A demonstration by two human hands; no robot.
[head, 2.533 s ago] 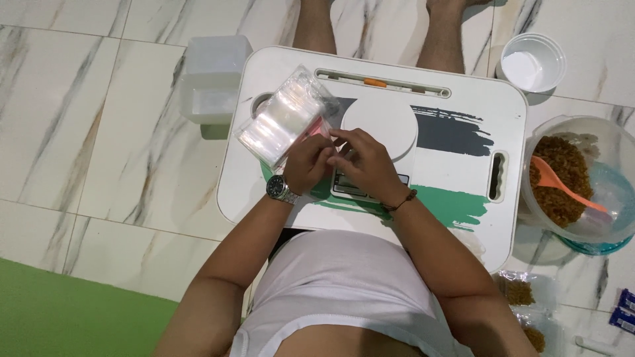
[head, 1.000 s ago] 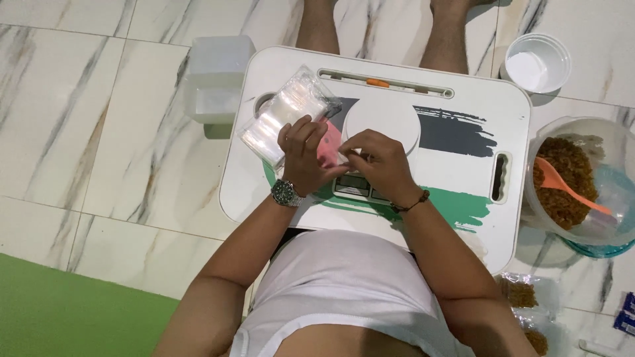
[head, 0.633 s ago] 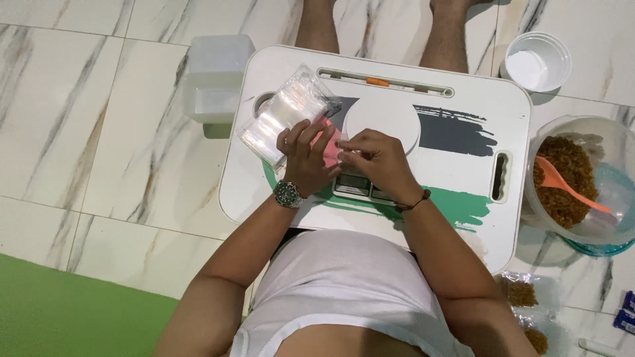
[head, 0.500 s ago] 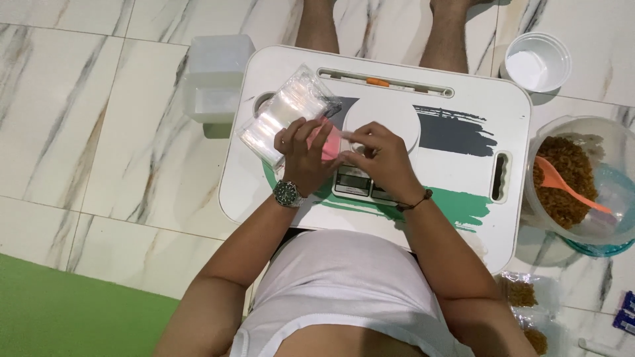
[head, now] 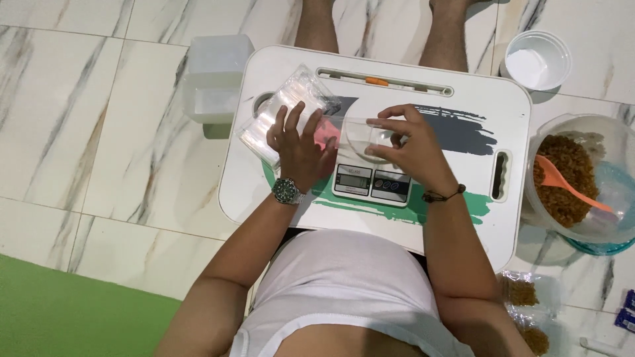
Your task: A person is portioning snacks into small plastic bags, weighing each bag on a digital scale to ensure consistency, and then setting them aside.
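Wristwatch: dark-faced metal wristwatch (head: pixel 287 190) sat on the left wrist, close to the body.
Scale: small white digital kitchen scale (head: pixel 372 177) stood on the white folding lap table with green and grey brush-stroke print (head: pixel 463 198), its platform mostly hidden by the hands.
Left hand: left hand (head: pixel 299 147) lay with fingers spread, pressing on the stack of clear plastic bags (head: pixel 284 112) and pinching one edge of the clear bag.
Right hand: right hand (head: pixel 407 149) was pinched on the other edge of that thin clear plastic bag (head: pixel 357 135), held open above the scale.
Risk, bag: slippery film could have slid from either pinch, I judged, and collapsed shut.
Risk, stack: it overhung the table's left edge; a nudge might have tipped it to the floor.
Bowl: clear plastic bowl of brown crumbly food (head: pixel 569 178) with an orange spoon (head: pixel 569 188) sat well apart, at right.
Far: round white tub (head: pixel 537 61) and frosted plastic box (head: pixel 215 79) rested on the marble floor.
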